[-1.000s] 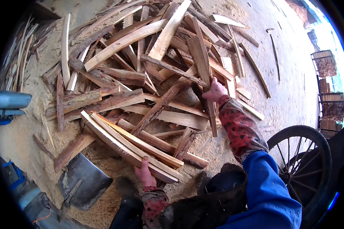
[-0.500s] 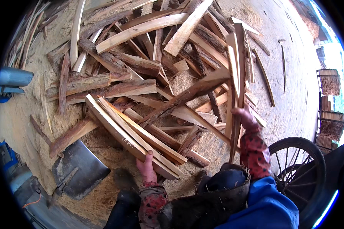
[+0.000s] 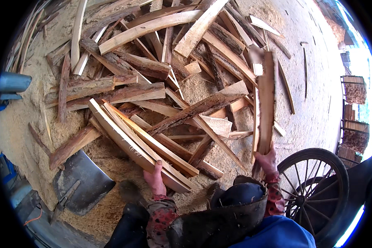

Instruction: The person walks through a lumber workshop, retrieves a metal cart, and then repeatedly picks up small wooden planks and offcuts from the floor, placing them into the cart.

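My left hand (image 3: 154,180) is closed around the near end of a small bundle of long wood slabs (image 3: 130,144), its thumb lying on top. The slabs slant away to the left over the pile. At the right, my right hand (image 3: 267,160) grips the lower part of a long bark-edged wood slab (image 3: 267,103), which stands nearly upright in view. A paler strip shows along its left side; whether my hand holds that too I cannot tell. Between and beyond my hands spreads a loose pile of split wood slabs (image 3: 128,97), some with bark, crossing one another.
A metal shovel (image 3: 84,186) lies on the sawdust at the lower left. A spoked cart wheel (image 3: 314,194) stands close to my right arm. Blue machine parts (image 3: 14,82) edge the left side, and stacked wood bundles (image 3: 354,134) stand at the far right.
My right hand has drawn nearer to me, and its slab has turned to show a broader face, away from the pile's middle. My left hand keeps its bundle, almost unmoved.
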Available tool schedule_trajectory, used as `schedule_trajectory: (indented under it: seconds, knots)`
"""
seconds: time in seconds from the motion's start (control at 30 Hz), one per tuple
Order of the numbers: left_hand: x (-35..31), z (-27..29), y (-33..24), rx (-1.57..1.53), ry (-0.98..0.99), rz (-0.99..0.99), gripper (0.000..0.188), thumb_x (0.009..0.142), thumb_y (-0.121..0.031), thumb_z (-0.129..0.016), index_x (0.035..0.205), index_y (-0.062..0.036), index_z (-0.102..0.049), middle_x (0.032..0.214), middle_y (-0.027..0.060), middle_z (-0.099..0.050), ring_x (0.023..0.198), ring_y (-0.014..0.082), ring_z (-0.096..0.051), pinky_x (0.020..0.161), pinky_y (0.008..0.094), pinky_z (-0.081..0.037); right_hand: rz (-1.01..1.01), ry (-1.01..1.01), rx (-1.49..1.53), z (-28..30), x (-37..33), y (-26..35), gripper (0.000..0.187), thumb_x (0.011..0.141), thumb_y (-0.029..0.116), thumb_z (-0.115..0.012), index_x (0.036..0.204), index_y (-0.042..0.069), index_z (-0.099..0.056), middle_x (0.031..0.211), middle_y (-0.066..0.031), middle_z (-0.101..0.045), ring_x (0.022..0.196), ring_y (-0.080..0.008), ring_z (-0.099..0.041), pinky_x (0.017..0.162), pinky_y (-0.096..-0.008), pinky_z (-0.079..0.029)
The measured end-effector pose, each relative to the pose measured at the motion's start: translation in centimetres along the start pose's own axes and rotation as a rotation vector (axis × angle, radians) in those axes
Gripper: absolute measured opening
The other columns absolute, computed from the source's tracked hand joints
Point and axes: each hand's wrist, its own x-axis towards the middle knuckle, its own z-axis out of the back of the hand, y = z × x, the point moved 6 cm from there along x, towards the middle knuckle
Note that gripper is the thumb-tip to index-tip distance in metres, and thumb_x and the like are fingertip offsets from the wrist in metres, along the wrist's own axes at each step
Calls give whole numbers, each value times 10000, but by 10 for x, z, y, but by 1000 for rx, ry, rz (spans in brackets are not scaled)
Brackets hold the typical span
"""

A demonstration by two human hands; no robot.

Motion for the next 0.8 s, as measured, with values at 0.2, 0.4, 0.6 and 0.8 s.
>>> schedule_trajectory:
  seconds: [0.2,0.4,0.6,0.8]
  knots:
    - [-4,4,4,111,-53,14,568,775,-166,-732,1240,17,-462,1154,102,-554,1037,215,-538,910,328,-428,340,462,-85,-93,-23,85,850,658,151,-745,1373,12,-306,1171,-191,-526,1056,-285,-557,864,-385,-510]
    - [-8,1,8,85,-45,44,609,749,-117,-759,1256,28,-454,1182,110,-546,1031,218,-540,903,330,-434,1076,574,-277,-170,-27,127,846,706,402,-775,1319,-33,-388,1205,-260,-470,1099,-420,-494,940,-460,-428]
    - [-3,5,7,142,-35,3,466,792,-85,-701,1198,11,-493,1118,69,-562,988,180,-541,879,311,-439,1021,217,-550,-174,87,178,560,778,412,-699,1135,2,-567,1130,-165,-562,1029,-326,-562,855,-429,-461]
    - [17,31,34,-260,210,140,617,780,-250,-762,1263,-24,-452,1173,72,-545,1077,229,-532,927,366,-439,888,553,-1045,-211,99,177,638,749,671,-586,873,53,-683,785,-127,-634,849,-283,-626,755,-389,-454]
